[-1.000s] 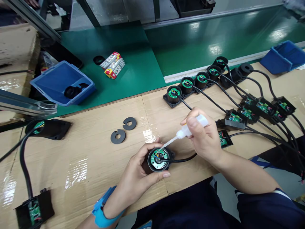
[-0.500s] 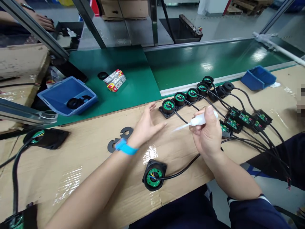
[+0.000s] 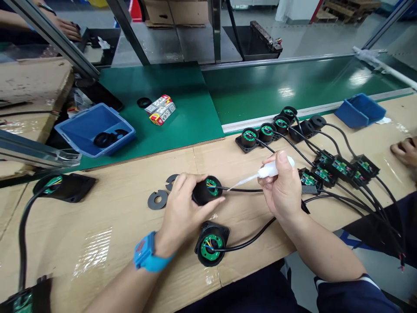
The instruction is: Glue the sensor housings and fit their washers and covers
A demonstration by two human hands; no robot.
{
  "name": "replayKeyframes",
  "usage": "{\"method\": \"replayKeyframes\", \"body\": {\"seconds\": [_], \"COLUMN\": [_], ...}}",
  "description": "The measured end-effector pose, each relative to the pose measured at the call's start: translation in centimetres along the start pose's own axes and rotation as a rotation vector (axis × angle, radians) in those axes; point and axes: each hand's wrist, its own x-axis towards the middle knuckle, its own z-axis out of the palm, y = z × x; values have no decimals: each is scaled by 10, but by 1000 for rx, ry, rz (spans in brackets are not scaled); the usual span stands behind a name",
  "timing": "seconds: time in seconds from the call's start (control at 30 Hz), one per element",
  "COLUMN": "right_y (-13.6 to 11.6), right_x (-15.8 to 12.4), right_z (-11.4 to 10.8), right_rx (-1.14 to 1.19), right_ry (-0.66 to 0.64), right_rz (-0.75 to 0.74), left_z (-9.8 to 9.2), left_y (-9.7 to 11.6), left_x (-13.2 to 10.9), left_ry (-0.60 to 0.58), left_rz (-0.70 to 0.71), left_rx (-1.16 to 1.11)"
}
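My left hand (image 3: pixel 184 208), with a blue wristband, is closed around a round black housing (image 3: pixel 202 193) that has a green ring circuit board and coloured wires inside. The housing is tilted, its open face turned to the right, and a black cable runs from it toward my right hand (image 3: pixel 283 187). That hand grips a small white glue bottle (image 3: pixel 272 168), whose long thin nozzle points left, close to the housing's opening. A second cabled housing (image 3: pixel 211 243) lies face up on the cardboard just below. Two dark slotted discs (image 3: pixel 157 200) lie left of my left hand, one partly hidden.
Several similar housings (image 3: pixel 249 137) stand in a row at the back, cabled to black boxes with circuit boards (image 3: pixel 340 167). Blue bins (image 3: pixel 94 130) sit left and right. A small carton (image 3: pixel 161 108) lies on the green mat. Another person's hand (image 3: pixel 405 152) shows at the right edge.
My left hand has taken the nearest housing from the back row and brought it left and toward me, tilting it. The glue bottle stays in my right hand, nozzle now near that housing.
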Motion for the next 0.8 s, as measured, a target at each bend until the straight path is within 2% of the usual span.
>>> {"method": "replayKeyframes", "body": {"seconds": [0.17,0.3,0.43,0.8], "right_y": [7,11,13,7], "right_x": [-14,-26,-34,-40], "right_z": [-6,-11,-14,-20], "right_rx": [-129,-184,-228,-373], "right_ry": [-138,-268,-340,-527], "right_rz": [-134,-309,-440,-453], "left_z": [-18,-20,-21,-23], "left_y": [11,15,16,18], "left_x": [-28,-31,-31,-33], "left_ry": [118,200,220,227], "left_rz": [101,192,249,280], "left_rx": [60,78,106,141]}}
